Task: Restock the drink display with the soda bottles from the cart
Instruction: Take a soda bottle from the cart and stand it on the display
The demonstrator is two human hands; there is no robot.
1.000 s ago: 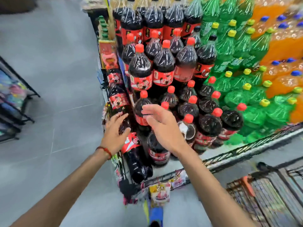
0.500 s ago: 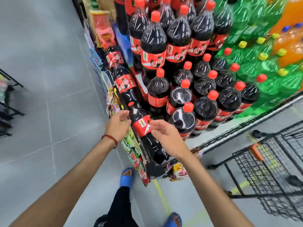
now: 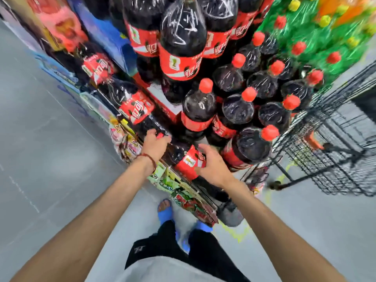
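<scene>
A grey tiled floor (image 3: 50,159) was seen around a tiered drink display (image 3: 162,102), which was stacked with upright dark cola bottles with red caps and red labels (image 3: 181,37). Green plastic bottles with yellow caps (image 3: 305,27) were packed to the right of them, though these were blurred. A black wire cart (image 3: 325,159) was parked just beside the display's right corner.

Along the display's near left edge, dark cola bottles were laid on their sides in a slanting row. The nearest of these, a dark plastic soda bottle with a red label (image 3: 189,161), was held tilted at the display's corner, with its capped end pointing away and to the left and its base towards the person.

The left hand (image 3: 155,144) was clenched round the bottle's neck; the red cap (image 3: 159,135) was left showing between the fingers (image 3: 162,139). The right hand (image 3: 211,165) was wrapped over the labelled middle of the bottle, with the thumb pressed on the label's near edge and the fingers (image 3: 203,148) curved over its far side. An upright cola bottle (image 3: 250,145) was seen just beside the right hand.

A red cord bracelet (image 3: 150,159) was worn on the left wrist, and blue sandals (image 3: 165,210) were worn on the feet below.
</scene>
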